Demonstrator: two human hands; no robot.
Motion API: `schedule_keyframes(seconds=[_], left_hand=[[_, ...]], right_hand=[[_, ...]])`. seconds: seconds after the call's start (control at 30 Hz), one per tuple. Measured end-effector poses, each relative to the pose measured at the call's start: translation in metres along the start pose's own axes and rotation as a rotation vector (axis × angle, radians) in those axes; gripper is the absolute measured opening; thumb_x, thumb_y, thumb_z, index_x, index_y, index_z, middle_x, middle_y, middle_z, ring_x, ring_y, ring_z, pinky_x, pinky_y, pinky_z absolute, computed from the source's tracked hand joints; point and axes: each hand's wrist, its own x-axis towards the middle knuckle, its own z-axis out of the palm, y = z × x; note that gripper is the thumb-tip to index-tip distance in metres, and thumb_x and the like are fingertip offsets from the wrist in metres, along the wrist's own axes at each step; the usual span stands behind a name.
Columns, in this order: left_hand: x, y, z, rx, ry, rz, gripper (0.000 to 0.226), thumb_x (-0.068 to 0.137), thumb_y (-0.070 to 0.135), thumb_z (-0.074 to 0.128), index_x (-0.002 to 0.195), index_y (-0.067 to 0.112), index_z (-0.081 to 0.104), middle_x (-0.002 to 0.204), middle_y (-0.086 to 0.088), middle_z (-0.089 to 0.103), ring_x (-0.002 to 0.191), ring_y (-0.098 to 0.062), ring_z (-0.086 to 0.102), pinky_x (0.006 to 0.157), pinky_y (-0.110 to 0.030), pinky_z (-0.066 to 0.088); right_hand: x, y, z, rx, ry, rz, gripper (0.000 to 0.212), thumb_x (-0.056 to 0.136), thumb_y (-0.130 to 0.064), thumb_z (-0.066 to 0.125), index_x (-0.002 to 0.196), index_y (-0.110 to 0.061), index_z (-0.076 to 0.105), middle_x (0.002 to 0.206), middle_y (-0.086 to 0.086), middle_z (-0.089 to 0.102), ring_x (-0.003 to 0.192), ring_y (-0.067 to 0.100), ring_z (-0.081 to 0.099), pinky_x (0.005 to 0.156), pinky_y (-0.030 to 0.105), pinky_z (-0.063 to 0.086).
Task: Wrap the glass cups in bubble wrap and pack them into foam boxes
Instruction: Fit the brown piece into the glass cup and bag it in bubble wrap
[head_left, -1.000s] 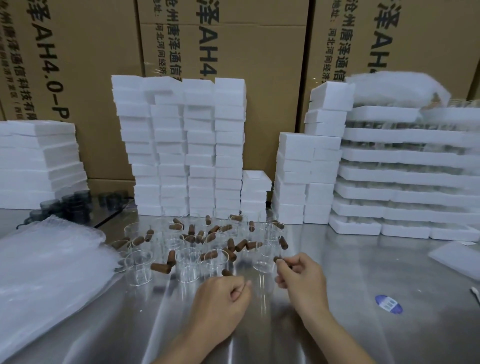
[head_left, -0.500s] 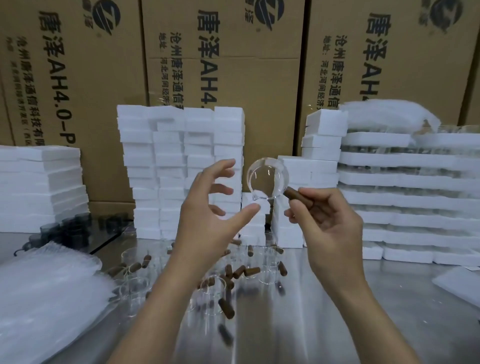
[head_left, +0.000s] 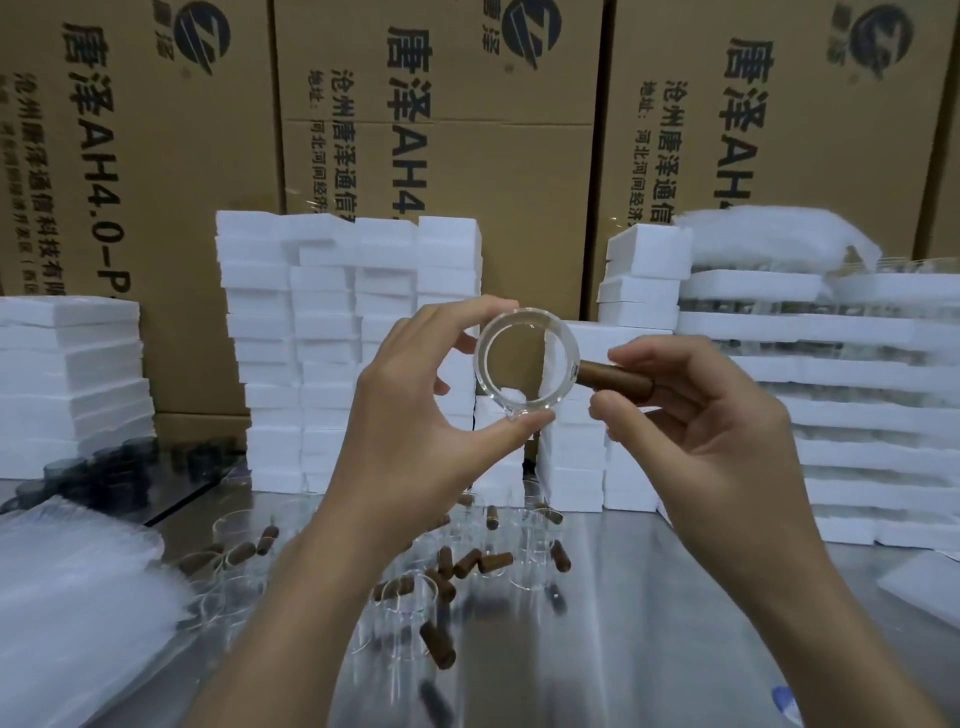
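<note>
A clear glass cup (head_left: 525, 364) with a brown wooden handle (head_left: 615, 379) is raised in front of me, its round mouth facing the camera. My left hand (head_left: 415, 415) grips the cup's rim between thumb and fingers. My right hand (head_left: 706, 421) pinches the wooden handle on the cup's right. Below, several more glass cups with brown handles (head_left: 467, 566) stand and lie on the steel table (head_left: 649, 623). A pile of bubble wrap (head_left: 72, 603) lies at the left. Stacked white foam boxes (head_left: 343, 338) stand behind.
Cardboard cartons (head_left: 441, 130) form the back wall. Flat foam trays (head_left: 841, 395) with cups between them are stacked at the right, foam lids (head_left: 62, 374) at the left. Dark cups (head_left: 93, 478) sit at the far left. A foam piece (head_left: 924, 587) lies at the right edge.
Both hands lifted one cup from the table to eye level. My left hand, open half a second ago, now grips the rim; the right keeps hold of the handle.
</note>
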Motion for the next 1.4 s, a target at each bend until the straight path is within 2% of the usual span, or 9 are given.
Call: schedule_keyframes(seconds=[0.17,0.27,0.37,0.53,0.8,0.9,1.2,1.33,1.4], left_hand=[[0.000,0.013,-0.003,-0.167,0.027,-0.051,0.086,0.078,0.049,0.089,0.150,0.041,0.043,0.124,0.019,0.071,0.122,-0.013,0.064,0.086,-0.028,0.049],[0.001,0.021,-0.010,-0.166,-0.042,0.004,0.091,0.076,0.058,0.087,0.153,0.047,0.039,0.121,0.018,0.072,0.117,-0.017,0.067,0.087,-0.034,0.051],[0.003,0.024,-0.013,-0.126,-0.087,0.027,0.081,0.075,0.059,0.087,0.145,0.050,0.048,0.110,0.016,0.073,0.106,-0.020,0.071,0.083,-0.034,0.054],[0.005,0.023,-0.017,-0.142,-0.089,-0.017,0.067,0.074,0.060,0.088,0.133,0.050,0.059,0.094,0.007,0.074,0.091,-0.021,0.073,0.075,-0.025,0.053],[0.006,0.018,-0.017,-0.184,-0.108,-0.059,0.062,0.070,0.060,0.090,0.125,0.049,0.063,0.087,0.005,0.074,0.081,-0.019,0.073,0.071,-0.025,0.052],[0.006,0.017,-0.018,-0.173,-0.113,-0.073,0.061,0.070,0.061,0.090,0.124,0.049,0.064,0.086,0.006,0.075,0.081,-0.018,0.074,0.072,-0.031,0.051],[0.007,0.017,-0.024,-0.170,-0.161,-0.119,0.061,0.067,0.060,0.090,0.122,0.046,0.065,0.084,0.006,0.075,0.079,-0.017,0.073,0.072,-0.033,0.050],[0.007,0.015,-0.028,-0.121,-0.232,-0.149,0.070,0.070,0.057,0.091,0.133,0.051,0.059,0.084,0.003,0.074,0.078,-0.018,0.072,0.074,-0.038,0.055],[0.006,0.013,-0.028,-0.104,-0.273,-0.164,0.075,0.070,0.061,0.089,0.138,0.058,0.056,0.087,0.005,0.075,0.077,-0.016,0.071,0.073,-0.029,0.056]], right_hand=[[0.002,-0.011,-0.006,0.002,0.077,-0.036,0.020,0.095,-0.019,0.074,0.115,-0.021,0.073,0.099,-0.002,0.079,0.083,0.021,0.077,0.076,0.023,0.059],[0.005,-0.019,-0.010,0.052,0.130,0.015,0.012,0.101,-0.029,0.069,0.103,-0.021,0.077,0.083,0.004,0.076,0.071,0.019,0.073,0.066,0.025,0.057],[0.008,-0.025,-0.015,0.113,0.103,0.121,0.028,0.096,-0.041,0.066,0.098,-0.016,0.079,0.075,0.008,0.073,0.062,0.019,0.068,0.061,0.025,0.054],[0.010,-0.022,-0.021,0.133,0.000,0.251,0.032,0.092,-0.044,0.067,0.086,-0.015,0.079,0.070,0.010,0.072,0.056,0.019,0.065,0.055,0.022,0.051],[0.009,-0.015,-0.022,0.140,-0.051,0.284,0.039,0.091,-0.045,0.066,0.080,-0.009,0.075,0.068,0.010,0.071,0.053,0.018,0.064,0.054,0.021,0.050],[0.009,-0.014,-0.022,0.134,-0.061,0.292,0.040,0.091,-0.046,0.066,0.079,-0.008,0.075,0.067,0.011,0.071,0.053,0.017,0.064,0.053,0.021,0.049],[0.009,-0.017,-0.021,0.081,-0.069,0.256,0.036,0.092,-0.044,0.067,0.080,-0.012,0.076,0.067,0.010,0.072,0.053,0.019,0.065,0.054,0.022,0.050],[0.008,-0.018,-0.020,-0.022,-0.026,0.188,0.026,0.090,-0.043,0.071,0.082,-0.019,0.079,0.070,0.005,0.074,0.057,0.016,0.068,0.056,0.018,0.049],[0.006,-0.020,-0.019,-0.156,-0.024,0.130,0.021,0.092,-0.040,0.073,0.086,-0.021,0.078,0.074,0.000,0.075,0.063,0.015,0.072,0.058,0.017,0.051]])
